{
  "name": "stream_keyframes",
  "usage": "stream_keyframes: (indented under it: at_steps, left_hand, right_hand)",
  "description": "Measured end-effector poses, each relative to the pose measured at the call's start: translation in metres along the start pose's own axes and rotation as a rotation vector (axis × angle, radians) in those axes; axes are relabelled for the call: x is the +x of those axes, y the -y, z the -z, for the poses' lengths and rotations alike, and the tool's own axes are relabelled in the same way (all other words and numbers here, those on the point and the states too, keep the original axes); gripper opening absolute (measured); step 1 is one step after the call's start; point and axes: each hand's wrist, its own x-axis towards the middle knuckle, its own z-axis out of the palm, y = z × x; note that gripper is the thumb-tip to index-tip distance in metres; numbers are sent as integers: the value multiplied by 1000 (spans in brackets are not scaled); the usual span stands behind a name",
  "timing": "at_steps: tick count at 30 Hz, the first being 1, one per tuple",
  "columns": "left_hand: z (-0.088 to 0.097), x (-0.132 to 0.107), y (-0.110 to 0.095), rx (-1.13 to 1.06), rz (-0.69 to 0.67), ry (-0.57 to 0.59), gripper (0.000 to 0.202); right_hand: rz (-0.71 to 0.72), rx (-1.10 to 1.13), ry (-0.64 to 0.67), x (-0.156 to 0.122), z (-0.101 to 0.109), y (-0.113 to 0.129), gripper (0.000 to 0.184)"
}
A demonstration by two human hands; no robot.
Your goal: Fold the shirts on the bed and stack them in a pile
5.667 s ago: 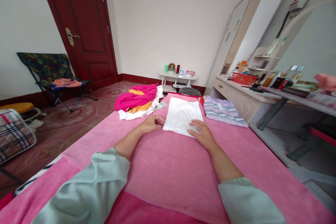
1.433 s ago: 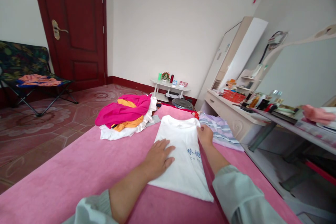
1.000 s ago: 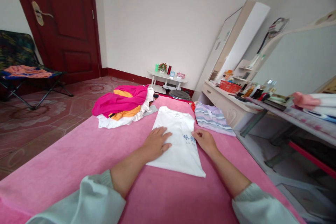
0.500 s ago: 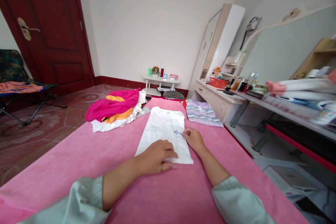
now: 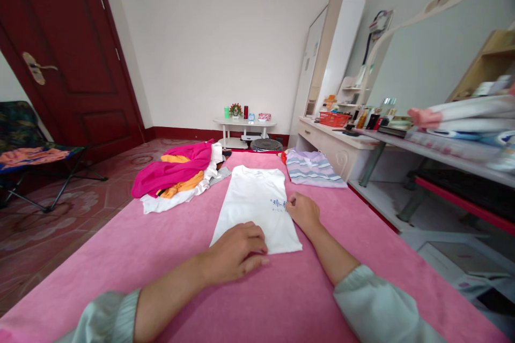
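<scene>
A white T-shirt (image 5: 252, 198), folded into a long panel, lies flat on a pink bedspread (image 5: 257, 305); dark blue lettering shows at its right side. My left hand (image 5: 237, 251) rests over the shirt's near left corner, palm down, thumb and fingers apart. At the right edge, beside the lettering, my right hand (image 5: 304, 213) has its fingers curled together in a pinch on the fabric. The fingertips partly cover the print.
A loose heap of clothes (image 5: 181, 174), magenta, orange and white, sits at the far left of the bed. A folded striped garment (image 5: 313, 169) lies at the far right. Along the right stand a dressing table (image 5: 333, 139) and a cluttered shelf (image 5: 450, 158).
The view has shifted slightly. My left hand has drawn a little back toward the shirt's near edge, fingers still apart. My right hand stays at the right edge.
</scene>
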Motion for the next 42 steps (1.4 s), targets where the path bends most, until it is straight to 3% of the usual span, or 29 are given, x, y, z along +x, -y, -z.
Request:
stream_keyframes:
  at_steps: [5,10,15,21,26,28,31,33,35,38,42]
  left_hand:
    - [3,0,36,41,228,-99,40]
    - [-16,-5,74,191,370,-42,66]
    - [-22,-9,80,204,341,-18,67]
    - [-21,-9,81,211,343,8,68]
    - [-23,-9,79,208,370,1,69]
    - [-23,-8,78,208,371,-4,68]
    - [-23,-8,76,206,368,0,69]
    - [-22,-9,75,202,371,3,70]
    - [-22,-10,73,194,378,2,71]
    - [-22,-14,72,173,388,-22,72]
    - [-19,-16,78,150,503,-193,71]
  right_hand:
    - [-11,157,-44,14,-2,7,19]
    - [-40,42,34,50,-8,14,41]
    - [-13,-73,61,78,-19,16,28]
    - [-59,-99,62,83,-35,15,27]
    - [-81,-118,103,73,-22,26,29]
    - [-72,-121,73,59,-12,39,44]
    - [66,-60,-70,27,-3,62,72]
    - [218,10,-139,3,-4,73,75]
    - [275,42,-100,-15,-10,75,69]
    - [146,13,-3,-24,-22,67,69]
    - [111,-8,-54,-17,-28,56,66]
